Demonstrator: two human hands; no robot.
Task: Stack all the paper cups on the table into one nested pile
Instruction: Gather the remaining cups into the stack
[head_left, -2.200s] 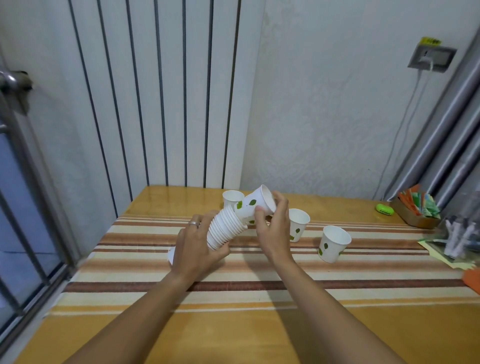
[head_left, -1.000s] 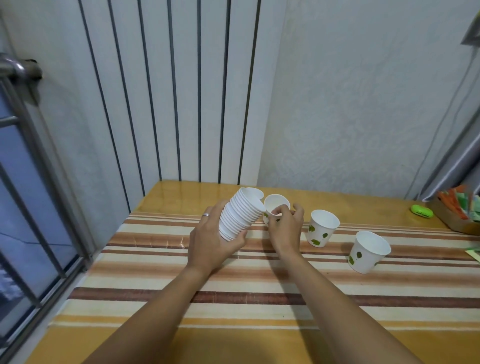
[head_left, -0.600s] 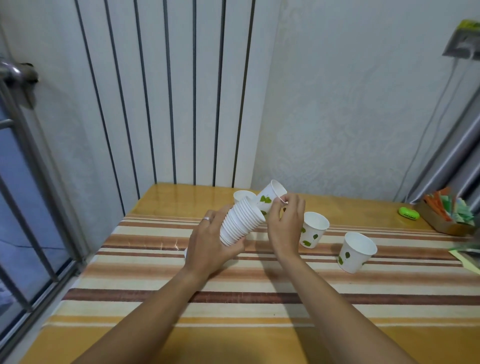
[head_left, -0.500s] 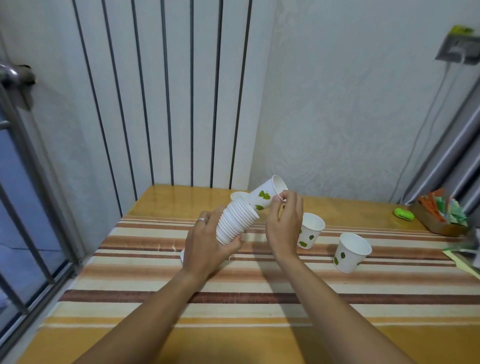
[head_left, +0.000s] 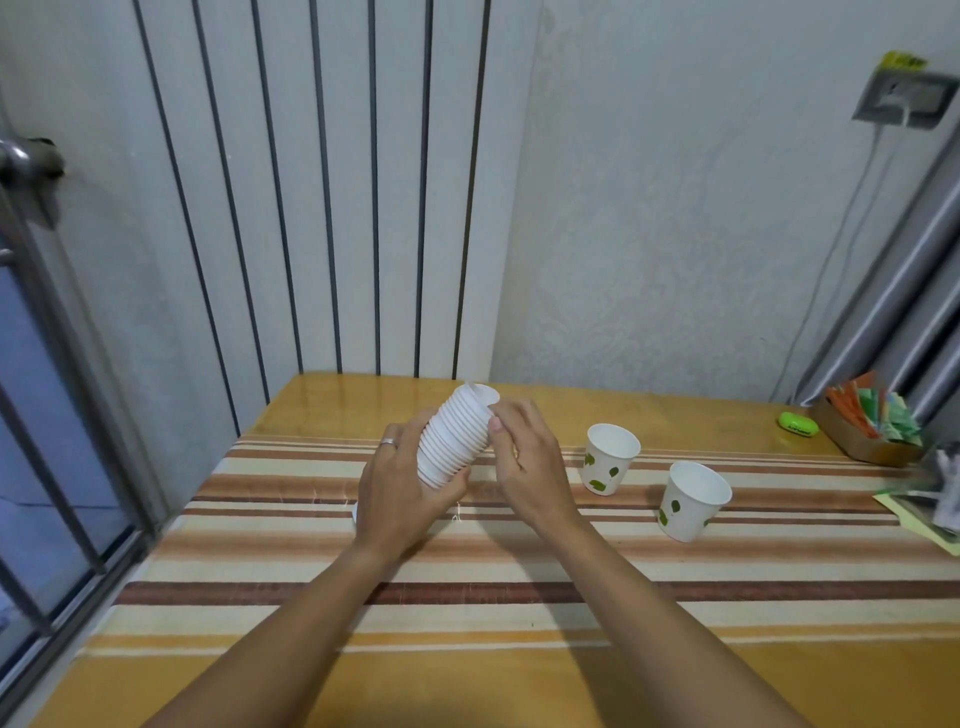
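Partly hidden, the stack (head_left: 457, 441) is gripped by left hand (head_left: 400, 493); right hand's (head_left: 530, 462) fingers unclear.

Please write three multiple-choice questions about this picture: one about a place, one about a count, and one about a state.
1. Where is the small green object?
A. far right of the table, beside the cardboard box
B. inside a cup
C. at the near left edge

2. How many single cups stand apart from the stack?
A. none
B. two
C. five

3. How is the stack of cups?
A. upright on the table
B. tilted, gripped by the left hand
C. lying flat, untouched

Answers: 1 A, it lies next to the box. 2 B, the nearer cup and the farther cup. 3 B, the left hand's fingers wrap the leaning stack, with the right hand at its top.
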